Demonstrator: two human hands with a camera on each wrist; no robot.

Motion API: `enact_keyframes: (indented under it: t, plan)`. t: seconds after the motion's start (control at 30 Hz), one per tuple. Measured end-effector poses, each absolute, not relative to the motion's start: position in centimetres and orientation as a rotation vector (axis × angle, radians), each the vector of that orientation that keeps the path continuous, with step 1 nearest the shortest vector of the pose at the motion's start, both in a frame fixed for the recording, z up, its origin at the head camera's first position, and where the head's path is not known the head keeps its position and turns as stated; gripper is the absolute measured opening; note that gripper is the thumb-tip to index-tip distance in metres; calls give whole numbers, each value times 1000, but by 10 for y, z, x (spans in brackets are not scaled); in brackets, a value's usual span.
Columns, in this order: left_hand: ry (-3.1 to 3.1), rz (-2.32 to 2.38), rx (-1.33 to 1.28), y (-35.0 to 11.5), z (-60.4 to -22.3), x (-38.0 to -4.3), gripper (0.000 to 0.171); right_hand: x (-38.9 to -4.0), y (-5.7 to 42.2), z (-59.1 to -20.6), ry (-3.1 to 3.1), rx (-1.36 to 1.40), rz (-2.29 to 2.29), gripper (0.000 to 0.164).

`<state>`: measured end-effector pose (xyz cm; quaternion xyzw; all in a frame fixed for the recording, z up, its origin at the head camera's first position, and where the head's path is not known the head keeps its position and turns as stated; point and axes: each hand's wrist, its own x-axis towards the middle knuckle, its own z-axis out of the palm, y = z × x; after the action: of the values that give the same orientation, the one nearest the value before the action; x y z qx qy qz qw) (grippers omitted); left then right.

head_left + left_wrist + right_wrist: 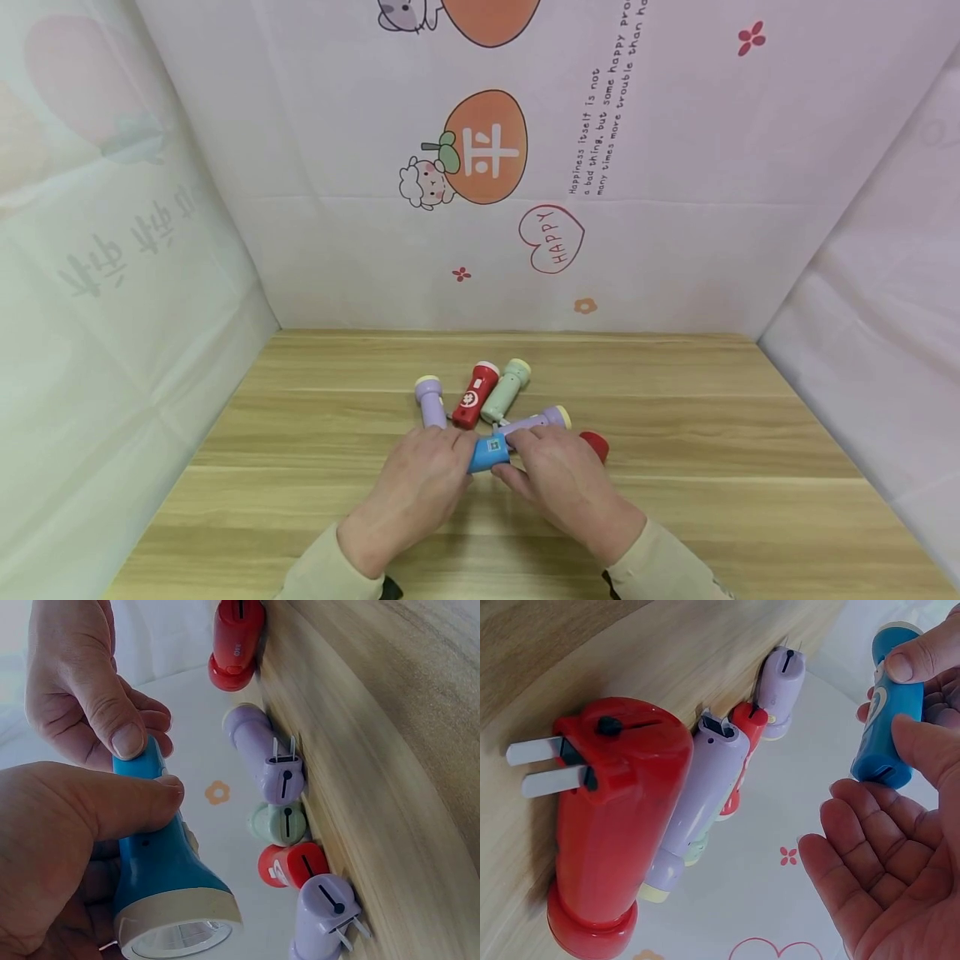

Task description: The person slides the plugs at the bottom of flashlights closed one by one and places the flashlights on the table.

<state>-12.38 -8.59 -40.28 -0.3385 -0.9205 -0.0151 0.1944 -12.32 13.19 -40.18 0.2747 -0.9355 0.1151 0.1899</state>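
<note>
A blue flashlight [161,851] with a pale lens rim is held up between both hands. My left hand [423,475] grips its body, thumb along the top in the left wrist view. At the tail end, which has a dark slot, my right hand [566,479] pinches it between thumb and index finger; the other fingers are spread loosely in the right wrist view. A red flashlight [622,817] with two metal prongs out lies nearest my right hand. Beside it is a purple flashlight [705,787], prongs also out. The blue lens end is hidden by my left hand in the head view.
On the wooden table [697,417] beyond my hands lie another red flashlight [477,396], a pale green flashlight [506,392] and a second purple flashlight [431,402] with prongs out. Printed white cloth [360,258] stands around the back and sides.
</note>
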Motion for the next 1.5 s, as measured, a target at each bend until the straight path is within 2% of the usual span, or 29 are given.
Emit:
enact_keyframes:
  t: [1.5]
  plan:
    - [-2578, -105, -971, -87, -402, -121, 42, -122, 133, -403, -2619, 784, 314, 36]
